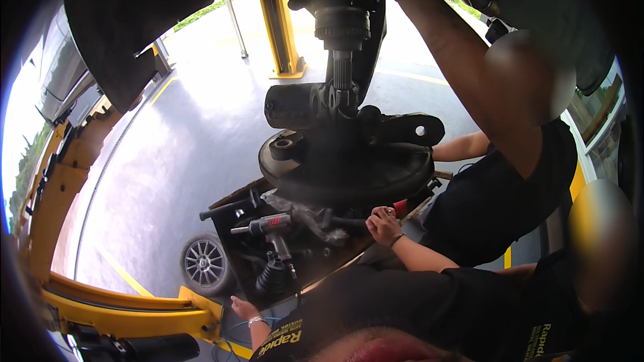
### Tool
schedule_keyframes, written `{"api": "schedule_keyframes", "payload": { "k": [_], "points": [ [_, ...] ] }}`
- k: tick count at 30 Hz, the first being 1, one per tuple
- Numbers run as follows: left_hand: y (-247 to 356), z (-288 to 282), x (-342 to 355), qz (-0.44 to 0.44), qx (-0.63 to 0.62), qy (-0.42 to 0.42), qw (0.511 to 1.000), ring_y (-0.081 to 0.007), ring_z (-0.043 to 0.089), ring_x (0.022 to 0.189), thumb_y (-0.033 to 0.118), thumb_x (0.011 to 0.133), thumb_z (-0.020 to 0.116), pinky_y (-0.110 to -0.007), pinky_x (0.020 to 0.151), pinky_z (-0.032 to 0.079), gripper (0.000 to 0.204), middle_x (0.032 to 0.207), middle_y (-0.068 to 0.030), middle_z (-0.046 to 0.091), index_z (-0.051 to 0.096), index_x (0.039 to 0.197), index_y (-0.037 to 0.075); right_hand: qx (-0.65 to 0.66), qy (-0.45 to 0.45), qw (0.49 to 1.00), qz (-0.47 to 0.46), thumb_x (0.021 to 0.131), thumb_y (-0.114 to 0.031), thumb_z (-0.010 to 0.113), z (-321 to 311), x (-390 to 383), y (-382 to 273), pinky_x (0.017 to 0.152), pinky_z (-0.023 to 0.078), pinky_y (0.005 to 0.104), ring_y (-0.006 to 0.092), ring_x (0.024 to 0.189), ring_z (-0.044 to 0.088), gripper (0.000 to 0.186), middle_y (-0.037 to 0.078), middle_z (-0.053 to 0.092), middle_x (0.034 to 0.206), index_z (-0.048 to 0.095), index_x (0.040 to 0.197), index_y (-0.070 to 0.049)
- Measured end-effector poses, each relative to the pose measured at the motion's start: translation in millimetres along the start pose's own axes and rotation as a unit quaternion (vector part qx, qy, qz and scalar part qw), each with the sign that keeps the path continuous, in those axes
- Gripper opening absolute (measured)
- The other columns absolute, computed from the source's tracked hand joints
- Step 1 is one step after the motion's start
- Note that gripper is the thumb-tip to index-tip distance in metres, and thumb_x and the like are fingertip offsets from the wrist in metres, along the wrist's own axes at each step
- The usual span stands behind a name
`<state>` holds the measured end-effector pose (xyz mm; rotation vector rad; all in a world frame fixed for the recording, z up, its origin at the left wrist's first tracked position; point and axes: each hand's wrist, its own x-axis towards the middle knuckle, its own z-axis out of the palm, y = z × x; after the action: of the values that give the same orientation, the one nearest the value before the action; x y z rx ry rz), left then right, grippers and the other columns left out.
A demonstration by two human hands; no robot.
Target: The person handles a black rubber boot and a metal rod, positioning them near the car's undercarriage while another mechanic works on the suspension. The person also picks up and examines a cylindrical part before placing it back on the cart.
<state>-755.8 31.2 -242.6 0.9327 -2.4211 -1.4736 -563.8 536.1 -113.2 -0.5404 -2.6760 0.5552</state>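
One car (107, 40) is held up off the floor, and the work on it is judged to be only partway done. A dark tray (238, 255) is set below it, filled with tools and parts. A wheel (204, 263) is left on the floor beside the tray, so it is judged to be off already. Under the car, a big round disc (362, 177) is left with no wheel on it. The ridged shaft (343, 70) above the disc is left bare, so these parts are judged not to be fully joined. An air gun (274, 226) and a black boot (272, 275) are left in the tray.

The left hand (244, 308) is held low, near the wheel and the tray; its fingers look loosely spread, and nothing is seen in them.

Most of the car is cut off at the top. The raised arm (456, 47) of one helper (496, 194) is lost in the dark there. Some of the tray is covered by the disc. The right hand is not seen, so its fingers cannot be told. The hand (384, 225) over the tray seems to be another helper's.
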Motion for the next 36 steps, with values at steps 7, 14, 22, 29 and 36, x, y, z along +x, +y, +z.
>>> {"api": "schedule_keyframes", "payload": {
  "k": [7,14,22,29,36],
  "points": [
    [-3,10,9,0.032,0.027,-0.008,0.999,-0.0421,0.060,0.100,0.048,0.104,0.042,-0.045,0.093,0.043,0.063,0.108,-0.0288,0.065,0.060,0.110,-0.012,-0.014,0.019,1.000,-0.001,0.094,-0.033,0.058,4,4,7,0.102,0.038,0.0505,0.0353,0.120,0.053,0.024,0.013,0.063,0.121,0.071,0.099,-0.013],
    [0,7,4,0.048,0.054,0.001,0.997,-0.0449,0.060,0.100,0.049,0.103,0.042,-0.046,0.093,0.043,0.065,0.106,-0.0306,0.065,0.060,0.109,-0.013,0.028,0.016,0.999,0.002,0.094,-0.033,0.058,3,5,10,0.101,0.039,0.0503,0.0353,0.118,0.053,0.023,0.013,0.063,0.121,0.071,0.098,-0.013],
    [10,6,-1,0.031,0.035,0.000,0.999,-0.0428,0.060,0.102,0.049,0.103,0.043,-0.045,0.094,0.043,0.064,0.109,-0.0296,0.065,0.059,0.111,-0.012,0.026,0.039,0.999,-0.016,0.092,-0.030,0.060,4,7,12,0.100,0.040,0.0504,0.0360,0.116,0.053,0.021,0.013,0.062,0.118,0.070,0.095,-0.012],
    [6,5,0,0.023,0.027,-0.017,0.999,-0.0421,0.059,0.105,0.049,0.103,0.043,-0.044,0.095,0.043,0.063,0.113,-0.0277,0.065,0.059,0.115,-0.011,0.026,0.008,1.000,-0.002,0.096,-0.034,0.057,1,7,12,0.104,0.036,0.0509,0.0356,0.119,0.052,0.026,0.013,0.063,0.117,0.070,0.098,-0.011],
    [2,10,-2,0.032,-0.008,0.020,0.999,-0.0423,0.060,0.094,0.054,0.101,0.043,-0.044,0.089,0.044,0.068,0.102,-0.0286,0.065,0.061,0.106,-0.011,-0.024,0.097,0.991,-0.085,0.095,-0.033,0.057,8,10,18,0.090,0.044,0.0472,0.0308,0.103,0.059,0.024,0.012,0.062,0.106,0.069,0.095,-0.012]
  ]
}}
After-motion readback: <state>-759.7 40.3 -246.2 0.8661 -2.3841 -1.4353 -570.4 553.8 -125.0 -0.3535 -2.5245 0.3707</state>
